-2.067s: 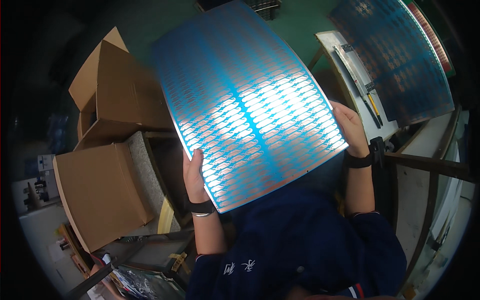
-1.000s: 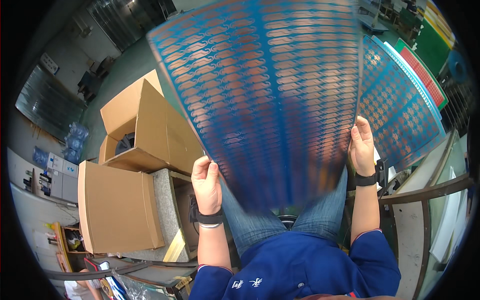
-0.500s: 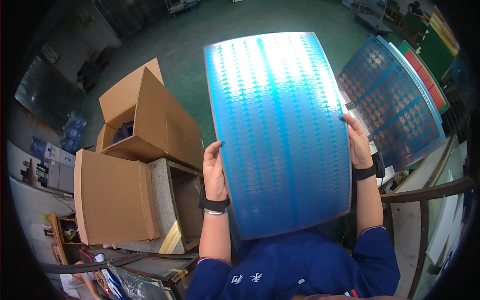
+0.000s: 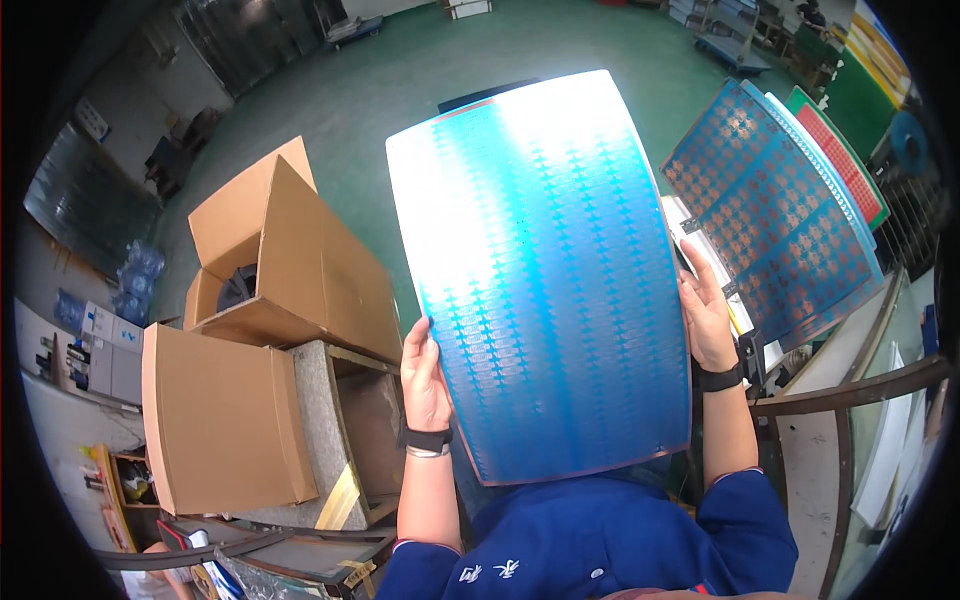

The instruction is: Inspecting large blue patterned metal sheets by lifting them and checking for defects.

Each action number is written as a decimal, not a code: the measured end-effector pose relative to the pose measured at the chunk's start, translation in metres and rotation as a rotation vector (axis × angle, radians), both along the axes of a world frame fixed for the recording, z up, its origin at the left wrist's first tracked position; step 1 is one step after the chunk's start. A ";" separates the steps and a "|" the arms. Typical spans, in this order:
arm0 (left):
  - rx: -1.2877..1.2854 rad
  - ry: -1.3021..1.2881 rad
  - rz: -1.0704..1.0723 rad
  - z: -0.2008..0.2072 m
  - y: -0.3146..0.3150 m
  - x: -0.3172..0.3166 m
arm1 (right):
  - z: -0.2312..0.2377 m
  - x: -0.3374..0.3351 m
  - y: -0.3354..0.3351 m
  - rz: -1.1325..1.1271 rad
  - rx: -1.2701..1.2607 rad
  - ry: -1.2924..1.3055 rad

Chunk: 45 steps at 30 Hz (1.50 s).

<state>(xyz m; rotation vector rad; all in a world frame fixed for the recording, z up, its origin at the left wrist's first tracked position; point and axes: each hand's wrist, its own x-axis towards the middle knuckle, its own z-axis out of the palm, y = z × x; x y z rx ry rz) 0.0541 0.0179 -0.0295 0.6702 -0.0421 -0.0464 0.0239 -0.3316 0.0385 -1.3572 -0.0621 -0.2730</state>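
Had left grip (image 4: pixel 425 378) and right grip (image 4: pixel 708 315) clamped on both sides of the sheet (image 4: pixel 560 300), safest for something likely light, stiff and slippery.

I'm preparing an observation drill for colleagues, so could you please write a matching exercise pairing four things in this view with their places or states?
1. Left hand
2. Right hand
3. Cardboard box with raised flap
4. Red panel

A. Open, to the left
B. At the right edge of the blue patterned panel
C. Green-edged, at upper right
D. At the blue patterned panel's left edge

Pairs: 1-D, 2-B, 3-A, 4-C
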 end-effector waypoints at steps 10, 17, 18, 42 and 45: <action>0.392 0.325 -0.018 -0.062 -0.011 0.020 | -0.008 -0.012 -0.006 0.217 0.027 0.429; 0.899 0.092 0.102 -0.147 0.018 -0.018 | -0.056 0.058 0.036 -0.079 -0.438 0.180; 0.901 0.111 0.098 -0.144 0.018 -0.018 | -0.062 0.071 0.048 -0.103 -0.488 0.140; 0.595 0.312 0.161 -0.140 0.018 0.002 | -0.250 0.239 0.150 -0.316 -0.939 0.262; 0.628 0.315 0.165 -0.139 0.020 0.001 | -0.284 0.244 0.174 -0.290 -1.065 0.396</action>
